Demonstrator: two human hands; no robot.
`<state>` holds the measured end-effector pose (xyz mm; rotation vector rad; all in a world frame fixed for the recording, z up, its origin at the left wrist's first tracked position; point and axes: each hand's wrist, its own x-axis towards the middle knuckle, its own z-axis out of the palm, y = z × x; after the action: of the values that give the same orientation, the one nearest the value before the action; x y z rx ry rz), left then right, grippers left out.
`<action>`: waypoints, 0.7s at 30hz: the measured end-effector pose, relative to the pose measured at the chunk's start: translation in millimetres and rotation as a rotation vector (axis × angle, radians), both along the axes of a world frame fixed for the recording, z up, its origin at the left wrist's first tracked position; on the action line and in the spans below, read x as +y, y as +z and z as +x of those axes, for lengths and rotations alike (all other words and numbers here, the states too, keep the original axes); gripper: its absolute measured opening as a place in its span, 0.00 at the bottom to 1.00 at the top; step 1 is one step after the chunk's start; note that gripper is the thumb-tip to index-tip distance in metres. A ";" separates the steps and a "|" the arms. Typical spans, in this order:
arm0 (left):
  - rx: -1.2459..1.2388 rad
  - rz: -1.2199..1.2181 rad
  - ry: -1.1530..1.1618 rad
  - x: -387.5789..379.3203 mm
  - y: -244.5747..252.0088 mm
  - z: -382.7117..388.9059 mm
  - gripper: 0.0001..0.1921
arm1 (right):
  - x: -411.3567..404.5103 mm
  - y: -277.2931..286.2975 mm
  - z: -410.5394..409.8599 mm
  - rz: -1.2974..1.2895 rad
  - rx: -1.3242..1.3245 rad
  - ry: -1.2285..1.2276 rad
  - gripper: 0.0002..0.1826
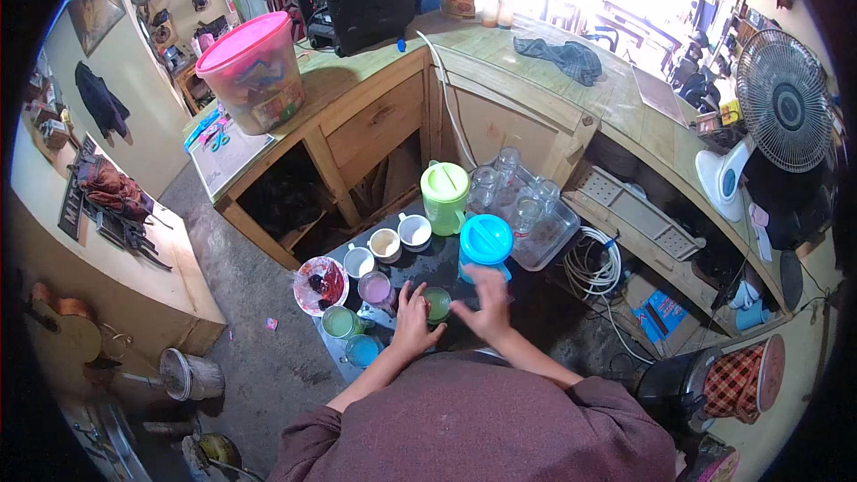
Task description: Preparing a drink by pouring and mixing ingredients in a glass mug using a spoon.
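Note:
A glass of green drink [438, 304] stands on a low dark table [399, 270] before me. Close against its left side is my left hand [414, 323], fingers spread; whether it grips the glass is unclear. My right hand [491, 306], blurred, is held with fingers apart to the right of the glass, in front of a blue lidded pitcher [486, 241]. Left of my hands are a glass of purple drink [376, 289], a pale green one [340, 323] and a blue one [363, 351]. Three white mugs [385, 245] form a row behind them.
A green lidded pitcher [444, 199] stands beside a clear tray [559, 241] of upturned glasses. At the table's left edge is a bowl of torn wrappers [321, 286]. Beyond runs a wooden counter [375, 104] with a pink-lidded tub [251, 77]; coiled white cable [592, 264] hangs right.

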<state>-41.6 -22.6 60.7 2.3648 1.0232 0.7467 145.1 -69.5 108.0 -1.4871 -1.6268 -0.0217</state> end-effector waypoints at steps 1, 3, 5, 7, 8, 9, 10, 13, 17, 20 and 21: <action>0.028 0.011 -0.031 -0.7 -0.2 0.5 0.27 | 1.4 3.2 -11.2 -0.119 0.084 0.209 0.36; 0.083 0.047 -0.064 -0.4 -8.4 2.0 0.28 | 4.6 -14.7 -29.6 -0.244 0.167 0.271 0.27; 0.136 0.090 -0.087 4.8 -18.5 0.1 0.30 | 12.4 -26.1 -35.3 -0.251 0.163 0.320 0.20; 0.186 0.036 -0.128 5.9 -24.0 -0.6 0.35 | 17.0 -31.0 -36.5 -0.274 0.133 0.328 0.13; 0.186 0.038 -0.126 6.1 -26.5 -1.9 0.35 | 18.8 -33.0 -35.7 -0.272 0.132 0.330 0.13; 0.139 -0.006 -0.094 4.2 -24.5 -2.4 0.36 | 20.2 -30.3 -34.2 -0.264 0.111 0.326 0.11; 0.094 -0.050 -0.062 3.1 -23.1 -2.7 0.38 | 21.0 -27.1 -33.0 -0.255 0.091 0.322 0.10; 0.119 -0.125 -0.046 6.8 -21.8 -3.2 0.42 | 21.1 -19.7 -27.1 -0.202 0.046 0.299 0.09; -0.030 -0.122 -0.089 10.1 -21.7 -3.6 0.45 | 20.2 -13.1 -21.1 -0.195 -0.019 0.312 0.08; -0.120 -0.217 -0.019 9.7 -16.0 1.1 0.49 | 21.4 -16.1 -17.1 -0.205 -0.093 0.349 0.09; -0.133 -0.257 -0.002 11.1 -17.7 1.6 0.50 | 22.0 -18.4 -16.9 -0.232 -0.099 0.374 0.08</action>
<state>-40.0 -11.5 43.0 2.0696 0.9961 0.7146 128.3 -47.5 89.6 -1.3432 -2.0208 0.3162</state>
